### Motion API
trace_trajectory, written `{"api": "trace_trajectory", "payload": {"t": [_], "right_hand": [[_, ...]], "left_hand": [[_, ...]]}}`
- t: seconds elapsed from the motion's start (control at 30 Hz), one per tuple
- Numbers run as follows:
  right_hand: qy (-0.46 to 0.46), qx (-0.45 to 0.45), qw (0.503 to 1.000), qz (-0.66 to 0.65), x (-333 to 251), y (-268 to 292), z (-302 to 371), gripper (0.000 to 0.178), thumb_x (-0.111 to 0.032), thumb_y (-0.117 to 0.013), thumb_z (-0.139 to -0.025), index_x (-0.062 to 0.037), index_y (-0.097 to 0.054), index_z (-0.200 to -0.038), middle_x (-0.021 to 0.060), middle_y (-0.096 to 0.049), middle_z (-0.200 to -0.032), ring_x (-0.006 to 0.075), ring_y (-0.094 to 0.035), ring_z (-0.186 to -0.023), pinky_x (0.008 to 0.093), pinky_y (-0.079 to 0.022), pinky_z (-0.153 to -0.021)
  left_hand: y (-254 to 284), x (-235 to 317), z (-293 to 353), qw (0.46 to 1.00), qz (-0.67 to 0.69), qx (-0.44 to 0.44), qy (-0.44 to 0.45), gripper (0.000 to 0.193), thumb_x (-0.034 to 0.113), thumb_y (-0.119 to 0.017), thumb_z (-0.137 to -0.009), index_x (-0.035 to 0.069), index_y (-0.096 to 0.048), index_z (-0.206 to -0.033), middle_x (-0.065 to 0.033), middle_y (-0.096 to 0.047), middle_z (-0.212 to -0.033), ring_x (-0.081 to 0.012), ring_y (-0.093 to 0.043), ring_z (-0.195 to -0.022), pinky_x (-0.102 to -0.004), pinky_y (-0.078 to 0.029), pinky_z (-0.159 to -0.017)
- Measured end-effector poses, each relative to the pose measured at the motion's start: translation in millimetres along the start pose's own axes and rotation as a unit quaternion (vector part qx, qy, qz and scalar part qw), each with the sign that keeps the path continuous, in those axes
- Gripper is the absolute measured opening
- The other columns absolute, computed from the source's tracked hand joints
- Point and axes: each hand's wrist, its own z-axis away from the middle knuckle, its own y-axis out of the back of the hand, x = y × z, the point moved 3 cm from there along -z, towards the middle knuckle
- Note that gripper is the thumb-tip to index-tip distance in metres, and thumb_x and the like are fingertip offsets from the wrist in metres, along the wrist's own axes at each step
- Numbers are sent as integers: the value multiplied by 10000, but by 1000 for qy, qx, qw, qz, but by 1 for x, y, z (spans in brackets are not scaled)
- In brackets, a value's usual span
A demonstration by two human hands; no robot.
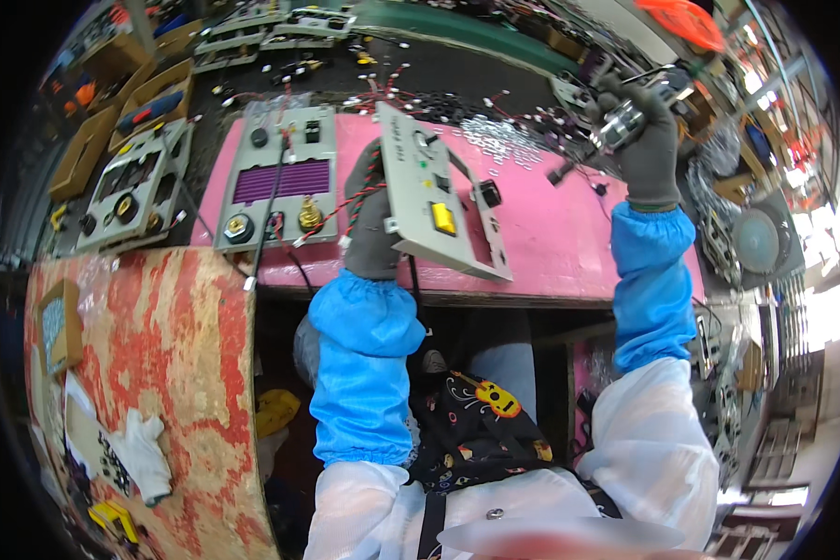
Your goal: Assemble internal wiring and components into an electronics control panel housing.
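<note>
My left hand (373, 238), in a grey glove and blue sleeve cover, is closed on the left side of a light grey metal panel (415, 210). The panel is tilted up over the pink work surface and carries a yellow rocker switch (442, 218), a black knob and cut-out openings. Red, black and green wires trail from behind it over the glove. Up at the right, my gloved right hand (651, 140) is wrapped round a power screwdriver (621, 126) with a shiny barrel. Its dark tip points down and left, apart from the panel.
A second panel (313, 168) with a purple grille lies left on the pink surface (569, 252); another panel (135, 191) sits farther left. Small white parts (499, 140) and black parts are scattered behind. Cardboard boxes (84, 159) stand far left. A worn wooden board (177, 345) holds a white glove (142, 455).
</note>
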Motion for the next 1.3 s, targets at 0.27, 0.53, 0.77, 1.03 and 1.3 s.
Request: {"api": "trace_trajectory", "payload": {"t": [0.27, 0.53, 0.77, 1.03, 1.3], "right_hand": [[-200, 108, 928, 296, 10, 184, 27, 251, -168, -674, -780, -4, -573, -941, 111, -628, -781, 190, -621, -606, 372, -564, -540], [-100, 226, 821, 514, 25, 278, 32, 369, -183, -689, -724, 38, -597, -1005, 124, -659, -876, 239, -648, -755, 358, -534, -674], [84, 49, 760, 643, 38, 133, 23, 499, -292, -650, -848, -43, -535, -1264, 103, -619, -1169, 201, -573, -1105, 334, -450, -940], [-77, -289, 920, 252, 135, -7, 24, 436, -333, -573, -920, -55, -523, -1252, 60, -610, -1020, 140, -588, -897, 304, -496, -763], [-91, -57, 959, 261, 117, -3, 62, 251, -246, -583, -904, -33, -609, -1034, 3, -541, -728, 82, -505, -669, 264, -433, -603]], "left_hand": [[-34, 17, -6, 986, 3, 107, 125, 428, 214, -504, -936, 43, -432, -1322, -109, -586, -1109, -206, -623, -949, -330, -536, -793], [-71, 13, -7, 979, -201, -27, 35, 678, 551, -358, -955, 64, -327, -1426, -43, -566, -1071, -99, -562, -852, -241, -457, -614], [-70, -20, -5, 912, -391, -119, -27, 938, 728, -607, -722, -15, -430, -1267, -97, -546, -1194, -190, -547, -1009, -340, -488, -789], [-27, -9, 0, 900, -433, -47, -13, 533, 373, -538, -937, -6, -414, -1290, -116, -530, -1233, -209, -541, -1058, -347, -470, -872], [-66, 24, -31, 993, -78, 89, 2, 617, 505, -361, -962, 47, -365, -1375, -173, -502, -1301, -326, -581, -1080, -485, -457, -972]]}}
